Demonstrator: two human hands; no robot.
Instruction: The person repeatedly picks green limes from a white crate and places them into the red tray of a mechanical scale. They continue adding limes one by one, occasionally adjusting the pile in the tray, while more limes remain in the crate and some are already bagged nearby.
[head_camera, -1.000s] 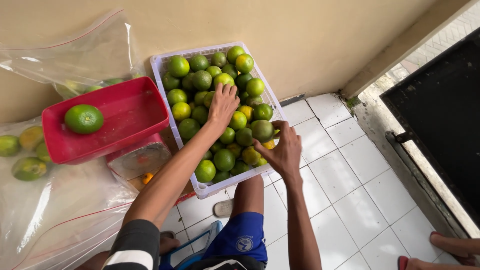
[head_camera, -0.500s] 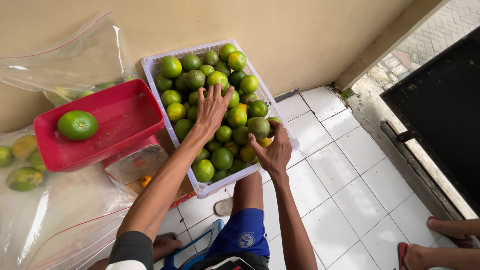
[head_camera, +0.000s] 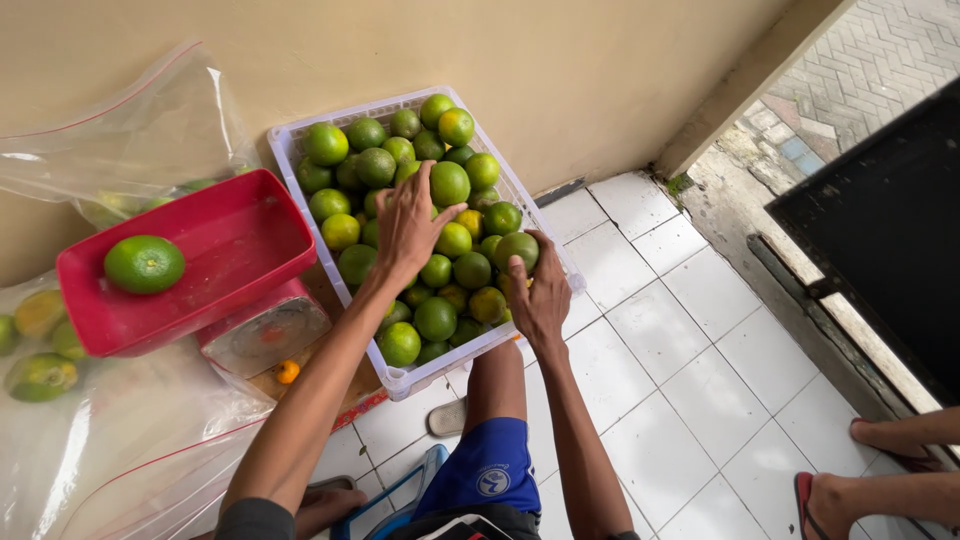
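A white plastic crate (head_camera: 436, 375) stands on the floor against the wall, filled with several green and yellowish oranges. My left hand (head_camera: 405, 228) lies over the middle of the pile with fingers spread, its fingertips touching a large green orange (head_camera: 450, 183). My right hand (head_camera: 541, 298) is at the crate's right rim, thumb and fingers curled around a green orange (head_camera: 518, 246). My knees and blue shorts (head_camera: 488, 470) are just below the crate.
A red tray (head_camera: 235, 240) on a weighing scale (head_camera: 262, 335) left of the crate holds one green orange (head_camera: 145, 263). Clear plastic bags (head_camera: 120, 140) with more oranges lie at left. Another person's sandalled feet (head_camera: 870, 480) are at bottom right, near a dark doorway (head_camera: 890, 230).
My left hand has slid further up the pile toward the large green orange. My right hand stays at the crate's right rim, closing around the orange there.
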